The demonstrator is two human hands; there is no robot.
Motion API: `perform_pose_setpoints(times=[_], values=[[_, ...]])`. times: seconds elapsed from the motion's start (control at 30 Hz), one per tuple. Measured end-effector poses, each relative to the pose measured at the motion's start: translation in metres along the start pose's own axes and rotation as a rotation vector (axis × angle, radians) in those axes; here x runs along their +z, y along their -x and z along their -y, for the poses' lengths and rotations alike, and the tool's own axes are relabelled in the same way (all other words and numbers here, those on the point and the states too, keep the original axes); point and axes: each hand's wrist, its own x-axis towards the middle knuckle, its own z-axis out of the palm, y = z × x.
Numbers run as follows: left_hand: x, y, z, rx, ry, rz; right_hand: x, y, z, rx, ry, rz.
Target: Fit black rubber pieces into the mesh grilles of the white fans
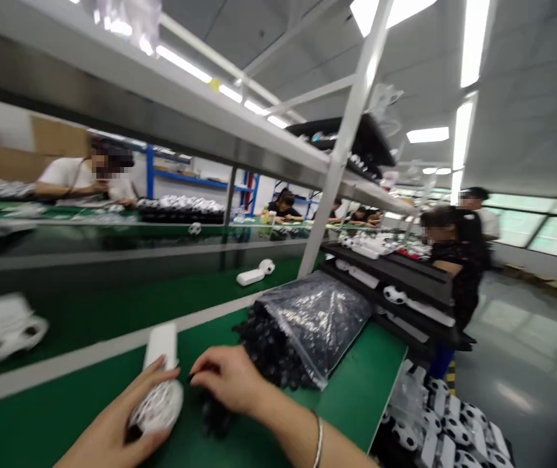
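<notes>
My left hand is wrapped round a white plastic piece with a long flat body and a round, openwork head. The piece lies on or just above the green work surface. Just right of it, my right hand pinches a tiny black part, mostly hidden by the fingertips. Beneath that hand sits a small pile of black parts, somewhat blurred. Beyond my right wrist, a clear plastic bag lies on its side, with many small black parts spilling from its mouth.
A white football-headed piece lies on the belt ahead, and another at left. Black trays are stacked at right; below them a bin of football pieces. A slanted post rises ahead. Several co-workers sit or stand farther off.
</notes>
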Motion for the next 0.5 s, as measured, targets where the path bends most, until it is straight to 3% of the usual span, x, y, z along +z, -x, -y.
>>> perform_pose_setpoints(times=[0.1,0.17,0.37,0.5], values=[[-0.016,0.004,-0.025,-0.076,0.082,0.139,-0.009,0.005,0.013,-0.072,-0.104,0.009],[-0.021,0.002,-0.034,-0.064,0.121,0.161,-0.012,0.006,0.014,-0.126,-0.139,0.055],[-0.021,0.002,-0.04,-0.055,0.182,0.18,-0.01,0.014,0.019,-0.205,-0.174,0.191],[-0.021,0.003,-0.042,-0.055,0.187,0.174,-0.004,0.017,0.023,-0.198,-0.199,0.194]])
